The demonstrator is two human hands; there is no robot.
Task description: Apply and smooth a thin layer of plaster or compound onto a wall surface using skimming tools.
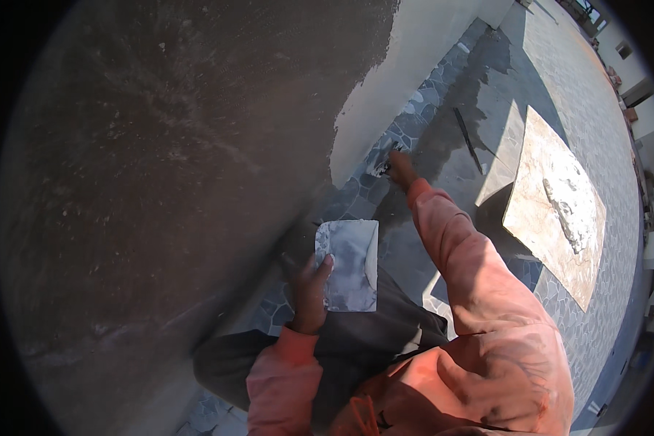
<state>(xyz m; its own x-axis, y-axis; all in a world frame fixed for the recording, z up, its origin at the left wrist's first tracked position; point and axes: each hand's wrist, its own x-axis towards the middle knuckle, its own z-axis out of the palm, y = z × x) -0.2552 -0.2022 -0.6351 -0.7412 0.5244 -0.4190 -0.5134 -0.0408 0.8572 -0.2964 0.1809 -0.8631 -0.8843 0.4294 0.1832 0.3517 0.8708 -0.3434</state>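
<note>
My left hand (310, 287) grips a flat rectangular plate (352, 269), pale grey, smeared with white paste and held above my dark-trousered lap. My right arm, in a coral sleeve, reaches forward to the foot of the wall. My right hand (402, 167) is closed on a small tool with white paste on it (381, 165), at the strip of grey-blue mosaic tiles (426, 107); the tool's shape is hard to make out.
The wall (160, 145), dark with a pale band, fills the left. A long dark bar (469, 142) lies on the partly wet floor. Right of it is a pale board (523, 196) bearing a white paste heap (568, 214). Irregular paving and buildings extend at the far right.
</note>
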